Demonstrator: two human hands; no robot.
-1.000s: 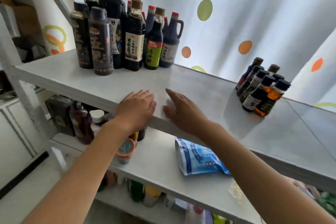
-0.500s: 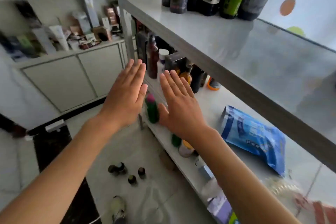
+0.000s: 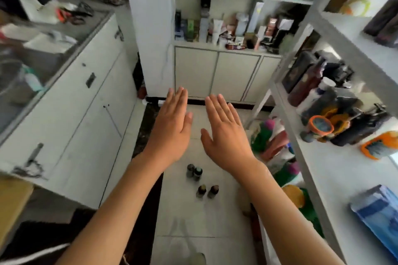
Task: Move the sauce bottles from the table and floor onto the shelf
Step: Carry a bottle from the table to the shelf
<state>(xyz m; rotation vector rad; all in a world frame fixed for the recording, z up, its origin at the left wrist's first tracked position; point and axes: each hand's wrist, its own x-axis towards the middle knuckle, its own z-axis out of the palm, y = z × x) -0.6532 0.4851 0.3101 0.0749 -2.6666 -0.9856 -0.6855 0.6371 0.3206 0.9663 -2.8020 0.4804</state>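
**Reaching out, both hands flat and empty**

Hovering at mid-frame, the left hand [image 3: 172,127] and the right hand [image 3: 226,133] are spread palm-down with fingers straight, holding nothing. Below them, at lower centre, four small sauce bottles [image 3: 200,180] stand upright on the pale tiled floor [image 3: 185,221], in two close pairs. The shelf [image 3: 344,170] runs down the right side of the frame, crowded with containers and a blue pouch [image 3: 377,215].

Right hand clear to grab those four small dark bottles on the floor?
Probably yes: right hand is open and empty, the four small dark bottles stand on bare white floor tiles below it, nothing between.
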